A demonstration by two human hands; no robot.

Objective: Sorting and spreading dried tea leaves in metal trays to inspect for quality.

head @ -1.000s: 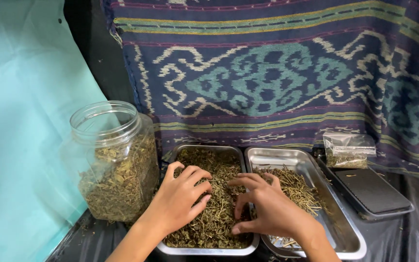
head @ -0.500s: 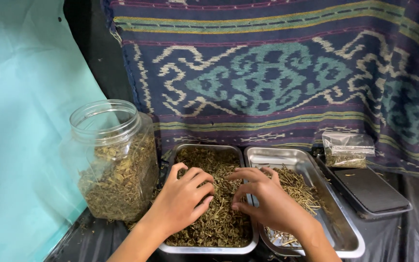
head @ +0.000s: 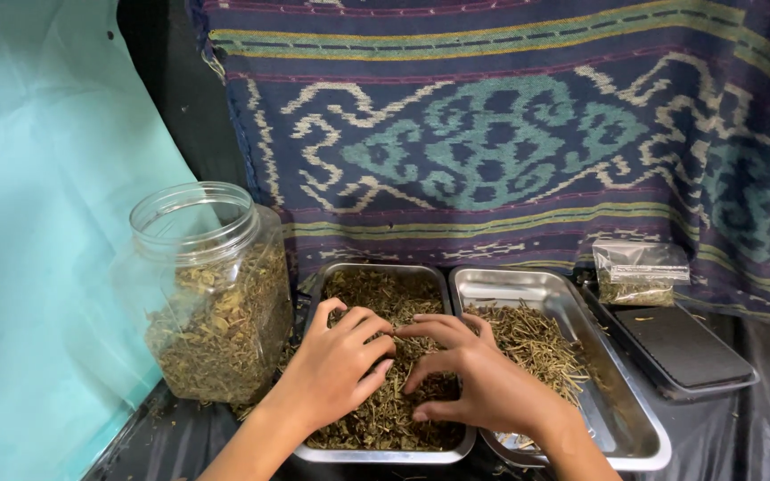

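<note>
Dried herbs point(head: 376, 303) filled the left steel tray point(head: 383, 456); both hands, left point(head: 336, 365) and right point(head: 479, 379), raked them with spread fingers, pinching nothing. Few stems point(head: 536, 343) lay sorted in the right tray point(head: 643, 445).

Herbs point(head: 376, 419) beneath both hands perhaps hidden; forearms cropped.

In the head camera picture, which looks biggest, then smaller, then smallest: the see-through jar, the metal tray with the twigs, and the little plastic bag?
1 and 2. The metal tray with twigs and the clear jar look about alike; the tray is partly hidden by the right hand, so no ranking.
3. The small plastic bag, clearly smallest, though it sits farther back.
</note>
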